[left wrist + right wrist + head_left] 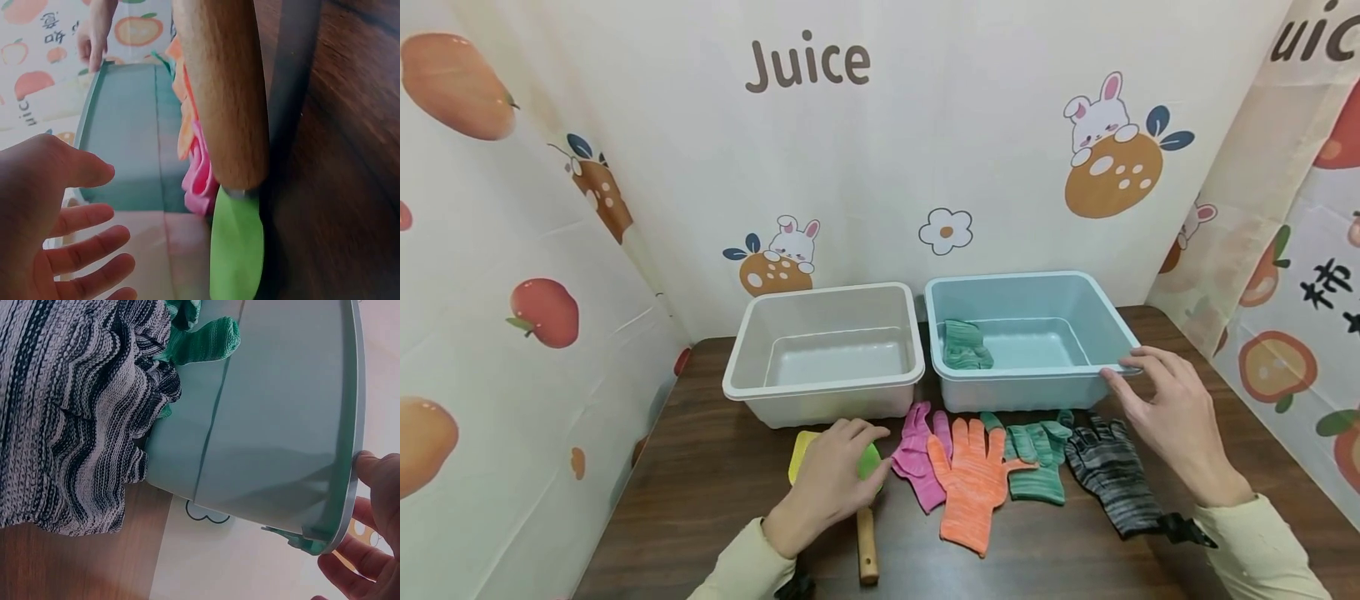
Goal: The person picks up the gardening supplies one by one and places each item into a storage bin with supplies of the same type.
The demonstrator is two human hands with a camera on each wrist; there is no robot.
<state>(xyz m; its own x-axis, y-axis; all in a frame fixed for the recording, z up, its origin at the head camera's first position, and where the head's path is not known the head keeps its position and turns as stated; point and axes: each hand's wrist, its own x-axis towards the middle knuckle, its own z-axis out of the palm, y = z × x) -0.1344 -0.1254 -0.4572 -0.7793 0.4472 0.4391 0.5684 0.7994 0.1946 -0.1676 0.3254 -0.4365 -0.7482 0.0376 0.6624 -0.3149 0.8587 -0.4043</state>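
My left hand [835,475] hovers with relaxed, spread fingers over a green spatula [867,546] with a wooden handle, holding nothing. Part of a flat yellow item [801,452] shows beside that hand, which hides the rest. At the front right corner of the light blue bin [1022,392], my right hand [1176,417] pinches the rim between thumb and fingers. Inside this bin lies a folded green glove [964,346]. In front of the bins are a pink glove [917,458], an orange glove [973,492], more green knit gloves [1036,475] and a black-and-grey glove [1112,475].
A greyish-white bin [827,400] stands left of the blue one, both near the back of the dark wooden table [700,517]. A fruit-printed curtain [865,167] encloses the back and sides.
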